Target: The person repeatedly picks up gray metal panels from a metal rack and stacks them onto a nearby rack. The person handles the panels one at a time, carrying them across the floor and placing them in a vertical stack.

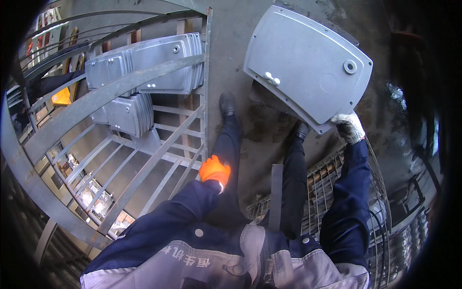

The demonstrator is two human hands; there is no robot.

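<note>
My right hand [348, 127], in a whitish knit glove, grips the lower corner of a large grey metal cover [303, 58]. The cover has a raised panel, small holes along its rim, a round port near one end and two small pale knobs by its near edge. It is tilted in front of my legs, over the floor. My left hand [214, 170], in an orange glove, hangs by my left thigh beside the metal rack, its fingers curled in with nothing seen in them. Similar grey covers [166, 65] stand in rows inside the rack.
The rack's steel bars [208, 72] rise close along my left side. A wire mesh basket [327, 185] stands by my right leg. My shoes are on the dark, stained concrete floor [231, 58]. Farther left, something yellow [61, 97] shows behind the bars.
</note>
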